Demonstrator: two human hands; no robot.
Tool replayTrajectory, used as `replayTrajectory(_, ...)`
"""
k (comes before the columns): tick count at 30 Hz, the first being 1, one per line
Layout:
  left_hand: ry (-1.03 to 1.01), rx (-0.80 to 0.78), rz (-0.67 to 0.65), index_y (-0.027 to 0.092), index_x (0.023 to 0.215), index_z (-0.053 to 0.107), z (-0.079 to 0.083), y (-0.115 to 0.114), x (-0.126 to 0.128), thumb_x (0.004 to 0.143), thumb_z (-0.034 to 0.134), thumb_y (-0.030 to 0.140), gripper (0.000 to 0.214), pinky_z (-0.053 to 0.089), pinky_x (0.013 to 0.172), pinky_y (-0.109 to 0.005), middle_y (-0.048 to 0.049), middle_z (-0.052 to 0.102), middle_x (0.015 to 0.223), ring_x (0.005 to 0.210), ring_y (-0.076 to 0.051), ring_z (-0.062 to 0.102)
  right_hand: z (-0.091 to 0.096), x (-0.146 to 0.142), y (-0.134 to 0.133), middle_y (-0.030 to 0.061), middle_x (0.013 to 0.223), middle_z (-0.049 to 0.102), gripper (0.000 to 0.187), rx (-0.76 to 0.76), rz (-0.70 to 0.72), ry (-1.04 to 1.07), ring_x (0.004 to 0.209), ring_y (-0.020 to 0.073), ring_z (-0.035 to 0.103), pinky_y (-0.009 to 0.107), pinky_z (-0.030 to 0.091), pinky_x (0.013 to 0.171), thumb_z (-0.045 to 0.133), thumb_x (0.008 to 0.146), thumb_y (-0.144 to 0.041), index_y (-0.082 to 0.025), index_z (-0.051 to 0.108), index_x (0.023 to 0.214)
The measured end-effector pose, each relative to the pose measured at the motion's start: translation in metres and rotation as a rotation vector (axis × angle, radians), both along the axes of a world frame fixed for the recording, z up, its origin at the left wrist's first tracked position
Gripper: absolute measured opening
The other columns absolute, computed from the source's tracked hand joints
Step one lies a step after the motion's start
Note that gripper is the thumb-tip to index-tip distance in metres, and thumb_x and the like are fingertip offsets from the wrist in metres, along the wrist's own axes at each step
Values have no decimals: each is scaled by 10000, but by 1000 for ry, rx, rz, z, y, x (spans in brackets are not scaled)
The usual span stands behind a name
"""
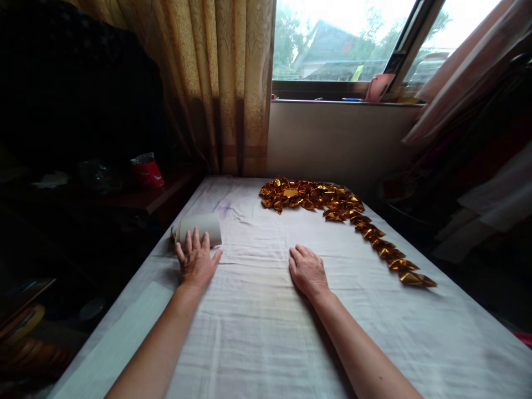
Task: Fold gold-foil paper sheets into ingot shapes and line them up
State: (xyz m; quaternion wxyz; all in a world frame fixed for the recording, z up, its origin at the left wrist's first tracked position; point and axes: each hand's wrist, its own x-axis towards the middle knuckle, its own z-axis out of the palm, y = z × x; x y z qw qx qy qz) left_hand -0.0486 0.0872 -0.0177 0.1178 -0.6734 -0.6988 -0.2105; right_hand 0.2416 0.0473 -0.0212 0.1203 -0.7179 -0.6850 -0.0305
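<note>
My left hand (196, 260) lies palm down with spread fingers, the tips against the near side of a pale grey cylinder (210, 228). This cylinder lies on its side near the left table edge, with something brownish at its left end; its exact kind is unclear. My right hand (307, 270) rests on the white cloth, its fingers curled under and together. Whether anything is inside them is hidden. Several shiny gold folded foil pieces (310, 193) are heaped at the far edge. From that heap, a row of linked gold foil pieces (384, 247) runs down the right side.
A white cloth (245, 332) covers the table, and a pale strip (128, 327) lies along its left side. A red container (147, 170) stands on a dark side surface at left. Behind are a gold curtain (233, 83) and a window (332, 44); clothes hang at right.
</note>
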Motion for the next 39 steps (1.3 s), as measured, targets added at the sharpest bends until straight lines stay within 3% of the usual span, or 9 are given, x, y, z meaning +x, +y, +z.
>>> replayTrajectory(5, -79, 52, 17, 114, 1467, 399, -9, -6, -4, 883, 565, 394, 669, 181, 1139, -654, -248, 325, 1551, 1447, -404, 265, 9, -24, 8, 73, 1310, 624, 305, -19, 40, 146, 1189, 219, 553, 327, 387, 982, 512, 924, -264, -232, 643, 1198)
replayTrajectory(13, -380, 344, -12, 113, 1519, 252, -29, 7, -38, 944, 412, 300, 626, 343, 1140, -520, -240, 398, 1500, 1441, -339, 325, 25, -118, 53, 50, 1144, 697, 285, -23, 192, 440, 1094, 218, 602, 321, 415, 952, 661, 861, -410, -248, 698, 1091)
replayTrajectory(16, -424, 355, -24, 122, 1518, 252, -35, 11, -43, 946, 404, 276, 612, 359, 1143, -503, -229, 408, 1497, 1436, -325, 339, 28, -147, 71, 42, 1125, 706, 312, -37, 221, 503, 1092, 211, 606, 313, 423, 943, 672, 847, -468, -252, 711, 1068)
replayTrajectory(21, -449, 352, -11, 114, 1487, 315, -36, 10, -40, 945, 400, 264, 569, 366, 1141, -505, -229, 412, 1495, 1432, -328, 346, 28, -175, 90, 29, 1038, 734, 280, -118, 155, 601, 1019, 210, 637, 304, 440, 884, 693, 810, -492, -255, 736, 953)
replayTrajectory(26, -481, 334, -5, 117, 1481, 340, -35, 8, -38, 936, 425, 251, 567, 343, 1154, -509, -222, 414, 1495, 1429, -330, 349, 23, -182, 97, -6, 836, 743, 177, -170, 94, 670, 793, 166, 668, 257, 443, 692, 646, 842, -410, -257, 734, 835)
replayTrajectory(32, -494, 373, -12, 154, 1455, 391, -38, 9, -39, 905, 486, 246, 565, 348, 1149, -508, -190, 447, 1476, 1414, -327, 374, 20, -178, 99, -10, 734, 718, 142, -149, 90, 751, 693, 150, 644, 238, 419, 615, 660, 807, -348, -224, 722, 778)
replayTrajectory(36, -493, 359, -14, 146, 1450, 401, -39, 10, -40, 908, 488, 255, 560, 339, 1144, -534, -207, 436, 1476, 1409, -344, 371, 19, -157, 100, -19, 680, 693, 115, -68, 94, 815, 657, 141, 631, 225, 440, 607, 631, 783, -287, -206, 689, 725)
replayTrajectory(39, -460, 371, -18, 130, 1441, 412, -39, 10, -39, 911, 494, 281, 557, 341, 1130, -553, -228, 430, 1471, 1406, -367, 365, 26, -126, 94, -15, 757, 717, 123, 47, 93, 852, 711, 143, 652, 231, 479, 668, 576, 795, -269, -210, 683, 788)
